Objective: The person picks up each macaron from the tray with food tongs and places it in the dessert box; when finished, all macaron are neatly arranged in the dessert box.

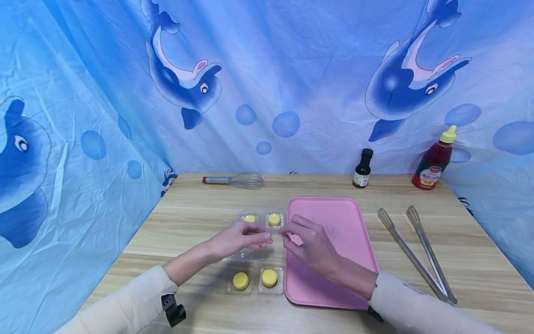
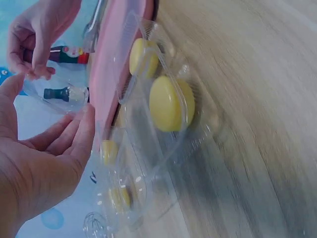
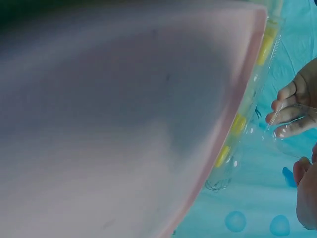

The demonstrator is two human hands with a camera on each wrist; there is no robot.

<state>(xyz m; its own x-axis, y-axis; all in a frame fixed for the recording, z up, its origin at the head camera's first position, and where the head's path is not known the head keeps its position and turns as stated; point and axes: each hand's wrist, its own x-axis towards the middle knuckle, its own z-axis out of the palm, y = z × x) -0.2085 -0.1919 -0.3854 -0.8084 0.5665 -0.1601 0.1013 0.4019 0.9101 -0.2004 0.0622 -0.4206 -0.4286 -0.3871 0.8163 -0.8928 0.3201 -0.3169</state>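
Between my two hands is a small clear plastic piece (image 3: 275, 136), like a box or lid, nearly invisible in the head view. My left hand (image 1: 243, 239) holds one side between thumb and fingers, its fingers fairly straight. The right hand (image 1: 310, 241) pinches the other side with thumb and fingertips, over the left edge of the pink tray (image 1: 333, 292). Below and around the hands, clear plastic boxes (image 1: 278, 286) hold yellow macarons. Two macarons lie nearer me, one a front-left macaron (image 1: 240, 281), one a front-right macaron (image 1: 269, 278); two sit farther back.
A whisk (image 1: 246, 180) lies at the table's back left. Along the back right stand a small dark bottle (image 1: 361, 171) and a red sauce bottle (image 1: 434, 162) with a yellow cap. Metal tongs (image 1: 421, 255) lie spread right of the tray. Blue dolphin-print curtains surround the table.
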